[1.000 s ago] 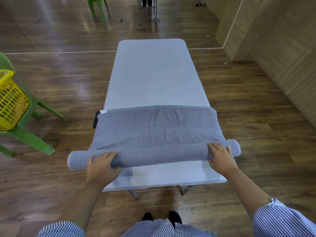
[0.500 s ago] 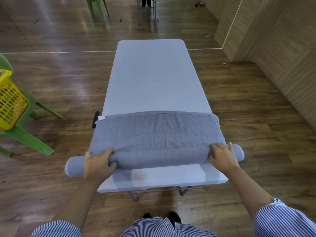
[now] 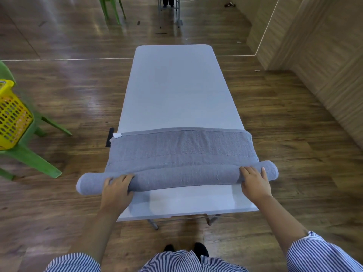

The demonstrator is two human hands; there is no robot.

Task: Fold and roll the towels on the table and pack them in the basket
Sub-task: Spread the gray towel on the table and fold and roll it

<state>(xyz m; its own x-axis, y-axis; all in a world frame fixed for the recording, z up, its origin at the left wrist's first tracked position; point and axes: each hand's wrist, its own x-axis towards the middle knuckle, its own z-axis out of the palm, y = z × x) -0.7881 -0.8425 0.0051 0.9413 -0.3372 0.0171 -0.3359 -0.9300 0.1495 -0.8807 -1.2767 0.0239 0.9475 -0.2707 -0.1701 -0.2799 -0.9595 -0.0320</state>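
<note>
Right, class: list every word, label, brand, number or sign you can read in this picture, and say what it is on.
No readable text anywhere.
White tag at the far left corner of the grey towel: looks blank, too small to read any print.
Yellow basket, white table, striped sleeves: no writing visible.

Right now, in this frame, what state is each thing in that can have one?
Towel: partly rolled; near part is a roll, far part flat, ends overhang both table sides.
Left hand: fingers curled over the roll.
Right hand: fingers laid over the roll.
Table: far part bare.
Basket: yellow, on a green chair; contents cannot be told.
</note>
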